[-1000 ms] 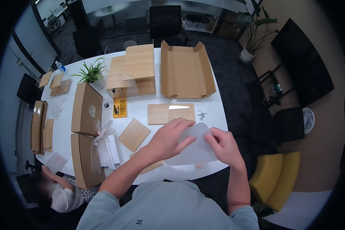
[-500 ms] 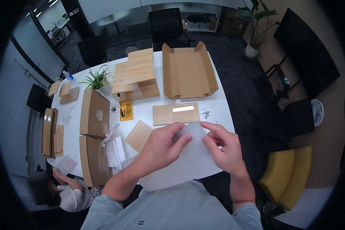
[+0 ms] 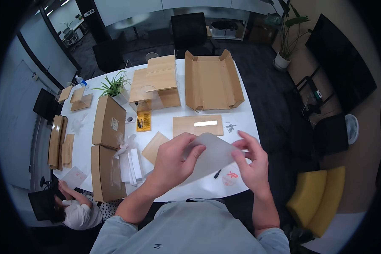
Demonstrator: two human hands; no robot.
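Observation:
A frosted translucent plastic sheet [image 3: 209,154] is held above the near side of the table, tilted. My left hand [image 3: 175,158] pinches its left edge between thumb and fingers. At the opposite edge, my right hand [image 3: 252,161] grips it with thumb and fingertips. On the tabletop below lie a small black tool [image 3: 217,174] and a clear round piece with red print [image 3: 230,178]. Beyond the sheet rest a flat wooden board [image 3: 186,127] with a white strip [image 3: 205,123], a pile of screws [image 3: 230,127] and a smaller wood panel [image 3: 154,145].
An open cardboard tray box [image 3: 211,82] and a wooden box unit [image 3: 161,82] occupy the far side, near a potted plant [image 3: 113,86]. Cardboard cartons [image 3: 108,122], white packaging [image 3: 131,167] and a yellow tool pack [image 3: 144,121] stand left. Another person [image 3: 78,209] sits lower left.
The sheet has been turned and lifted off its low hanging position, uncovering the black tool and round piece. My right hand's fingers have shifted along its edge.

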